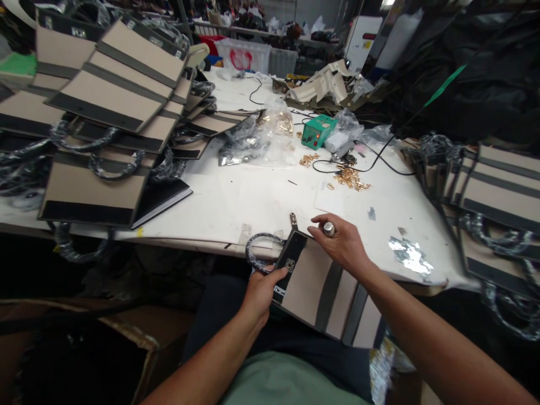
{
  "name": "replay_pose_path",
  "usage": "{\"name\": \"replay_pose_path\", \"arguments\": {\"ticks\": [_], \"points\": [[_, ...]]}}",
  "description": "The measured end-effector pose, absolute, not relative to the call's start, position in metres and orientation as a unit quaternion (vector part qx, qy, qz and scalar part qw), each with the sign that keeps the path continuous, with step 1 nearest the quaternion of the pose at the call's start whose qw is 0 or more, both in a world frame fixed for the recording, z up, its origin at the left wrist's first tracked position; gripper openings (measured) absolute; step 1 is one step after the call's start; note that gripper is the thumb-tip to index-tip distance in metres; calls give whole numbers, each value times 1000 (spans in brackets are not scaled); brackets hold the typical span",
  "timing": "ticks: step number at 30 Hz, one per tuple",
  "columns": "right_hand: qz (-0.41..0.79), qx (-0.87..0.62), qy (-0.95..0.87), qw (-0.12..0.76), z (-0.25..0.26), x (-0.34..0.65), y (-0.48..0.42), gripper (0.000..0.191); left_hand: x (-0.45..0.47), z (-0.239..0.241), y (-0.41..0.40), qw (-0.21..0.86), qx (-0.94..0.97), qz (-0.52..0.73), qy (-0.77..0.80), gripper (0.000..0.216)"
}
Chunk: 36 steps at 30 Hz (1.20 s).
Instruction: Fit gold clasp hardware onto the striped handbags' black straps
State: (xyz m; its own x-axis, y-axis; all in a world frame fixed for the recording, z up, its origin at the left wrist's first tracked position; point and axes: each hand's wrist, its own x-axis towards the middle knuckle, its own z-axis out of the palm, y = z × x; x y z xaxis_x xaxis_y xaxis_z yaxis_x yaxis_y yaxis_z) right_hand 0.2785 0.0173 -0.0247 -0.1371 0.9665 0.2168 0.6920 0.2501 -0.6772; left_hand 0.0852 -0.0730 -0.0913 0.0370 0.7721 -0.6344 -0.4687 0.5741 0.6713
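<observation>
A beige bag with dark stripes [327, 295] lies across my lap and the table's near edge, its black end with a small metal fitting pointing at the table. My left hand [262, 288] is closed on that black end, beside the wrapped handle [258, 250]. My right hand [341, 241] rests on the bag's upper edge, fingers closed round a small silver-topped tool [328, 228]. A little dark metal piece [293, 220] lies on the table just beyond the bag.
Stacks of finished beige bags [109, 90] fill the left, more bags [498, 185] the right. On the white table [253, 197] lie gold hardware [350, 179], a green box [318, 130], plastic bags and black cables. A cardboard box [126, 337] sits lower left.
</observation>
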Motion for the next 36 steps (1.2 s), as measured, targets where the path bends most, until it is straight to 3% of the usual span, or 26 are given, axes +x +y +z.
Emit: {"name": "replay_pose_path", "arguments": {"ticks": [5, 10, 17, 23, 25, 29, 34, 36], "points": [[202, -559, -775, 213, -59, 292, 26, 43, 85, -86, -73, 712, 129, 441, 531, 33], [211, -516, -815, 154, -56, 314, 31, 38, 86, -81, -71, 707, 108, 448, 537, 34], [175, -572, -777, 197, -43, 335, 27, 31, 89, -81, -73, 693, 104, 463, 542, 26], [499, -652, -493, 288, -36, 349, 32, 40, 89, -83, -72, 693, 101, 468, 539, 27], [538, -633, -445, 334, -31, 352, 29, 46, 89, -84, -72, 694, 98, 470, 537, 28], [465, -628, -525, 338, -16, 349, 8, 53, 91, -84, -73, 693, 91, 475, 535, 28], [229, -571, -739, 273, 6, 326, -24, 29, 92, -81, -73, 691, 89, 471, 540, 26], [200, -559, -764, 254, 13, 318, -32, 28, 92, -81, -73, 691, 90, 468, 543, 25]]}}
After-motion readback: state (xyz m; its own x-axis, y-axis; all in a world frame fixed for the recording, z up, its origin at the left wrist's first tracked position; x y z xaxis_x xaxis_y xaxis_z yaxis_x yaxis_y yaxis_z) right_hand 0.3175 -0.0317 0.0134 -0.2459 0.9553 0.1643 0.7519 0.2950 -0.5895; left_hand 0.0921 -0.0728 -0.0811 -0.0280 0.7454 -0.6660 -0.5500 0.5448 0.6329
